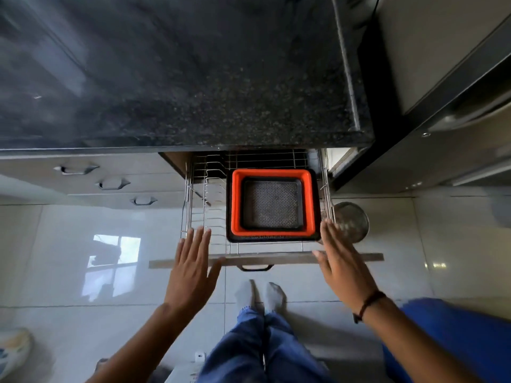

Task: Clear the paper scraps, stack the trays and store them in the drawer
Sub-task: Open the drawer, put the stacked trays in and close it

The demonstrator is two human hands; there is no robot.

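Note:
The stacked trays lie in the right part of an open wire-basket drawer (206, 217) under the counter: an orange tray (237, 205) nested in a larger black tray (273, 239), with a smaller black patterned tray (272, 203) inside the orange one. My left hand (193, 269) hovers flat, fingers apart, over the drawer's front left. My right hand (341, 261) is flat and spread at the front right corner, beside the trays. Neither hand holds anything. The drawer front (265, 259) has a dark handle (255, 268).
A dark speckled granite counter (193, 78) overhangs the drawer. Shut drawers with handles (113, 183) are to the left. A round steel vessel (351, 221) stands on the floor to the right. A blue object (456, 335) is at the lower right. My socked feet (261, 295) stand on glossy tiles.

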